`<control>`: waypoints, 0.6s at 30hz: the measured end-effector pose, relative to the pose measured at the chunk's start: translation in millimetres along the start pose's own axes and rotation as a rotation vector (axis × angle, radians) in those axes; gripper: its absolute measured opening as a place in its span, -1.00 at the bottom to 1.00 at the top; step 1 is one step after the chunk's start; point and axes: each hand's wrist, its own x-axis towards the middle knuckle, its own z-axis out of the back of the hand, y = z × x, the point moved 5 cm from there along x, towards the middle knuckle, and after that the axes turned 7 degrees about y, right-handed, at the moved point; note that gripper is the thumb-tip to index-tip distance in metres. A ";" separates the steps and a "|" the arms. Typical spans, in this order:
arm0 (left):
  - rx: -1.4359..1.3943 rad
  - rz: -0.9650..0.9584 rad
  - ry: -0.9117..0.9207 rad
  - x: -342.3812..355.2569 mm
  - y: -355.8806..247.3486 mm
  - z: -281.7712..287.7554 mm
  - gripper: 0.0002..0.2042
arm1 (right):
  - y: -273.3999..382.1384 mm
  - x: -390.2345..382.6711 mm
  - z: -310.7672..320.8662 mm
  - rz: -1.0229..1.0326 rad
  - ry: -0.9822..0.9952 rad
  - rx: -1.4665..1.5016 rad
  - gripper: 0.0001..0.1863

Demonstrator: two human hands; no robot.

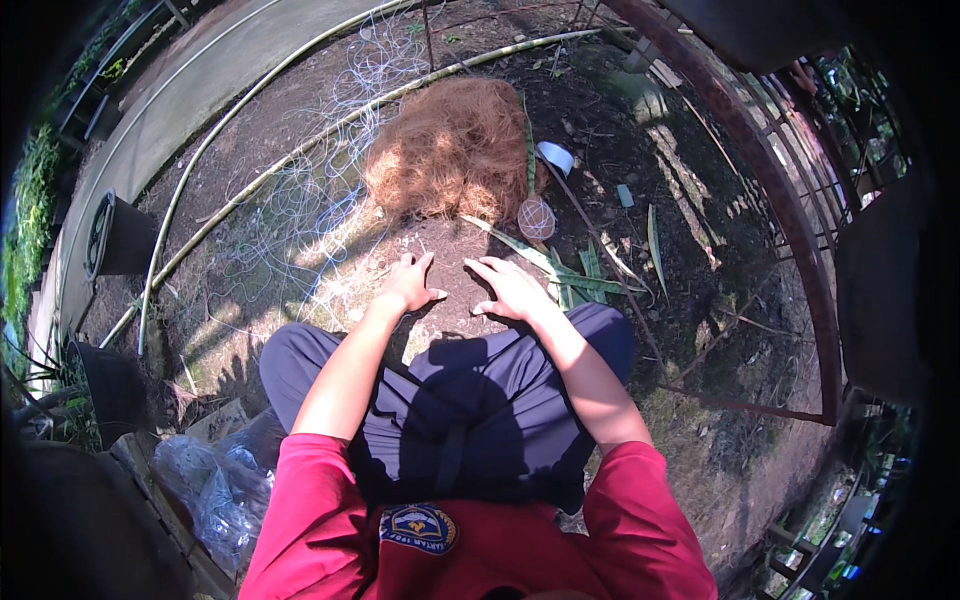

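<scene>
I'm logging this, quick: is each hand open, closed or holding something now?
Left hand: open, holding nothing.
Right hand: open, also empty.

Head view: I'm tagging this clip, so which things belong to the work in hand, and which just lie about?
Likely the work's, being nearest the left hand and right hand:
brown fibre pile
string-wrapped ball
green leaves
pale tangled string

Apparently lying about:
dark pot
clear plastic bag
rusty metal frame

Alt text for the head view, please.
Bare left hand and right hand, both open, over soil in front of a heap of brown fiber. Tangled pale string lies left of the heap; a string-wrapped ball and green leaves lie at its lower right.
</scene>
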 end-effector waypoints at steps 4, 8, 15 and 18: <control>-0.073 -0.110 -0.200 10.3 23.0 -31.2 -0.24 | 7.8 9.1 -24.4 0.087 0.100 -0.266 -0.36; -0.076 -0.134 -0.170 5.4 15.5 -27.6 -0.38 | 12.4 4.8 -31.1 0.034 0.074 -0.305 -0.41; -0.174 -0.095 -0.225 -1.0 20.8 -28.7 -0.43 | 24.0 1.6 -39.3 0.068 0.096 -0.428 -0.44; -0.343 -0.034 -0.257 -6.0 24.6 -35.3 -0.43 | 21.5 3.6 -39.0 -0.008 0.121 -0.427 -0.44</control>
